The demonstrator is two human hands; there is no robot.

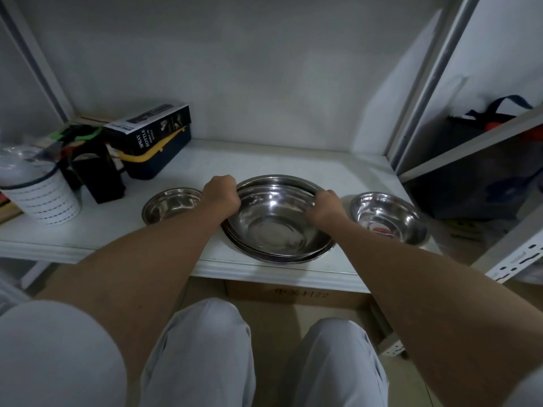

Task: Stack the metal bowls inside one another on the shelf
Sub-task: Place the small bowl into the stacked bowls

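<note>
A large metal bowl (274, 221) sits nested in other large bowls near the front edge of the white shelf (264, 271); stacked rims show beneath it. My left hand (221, 196) is closed on its left rim. My right hand (324, 208) is closed on its right rim. A small metal bowl (169, 205) stands just left of my left wrist, partly hidden by it. Another small metal bowl (388, 217), with a red sticker inside, stands to the right, apart from the stack.
At the shelf's back left are a spray bottle box (150, 129) on a dark blue case (158, 158), a black box (100, 174) and a white striped container (44, 198). A metal upright (426, 92) bounds the right side. A cardboard box (296, 293) sits below.
</note>
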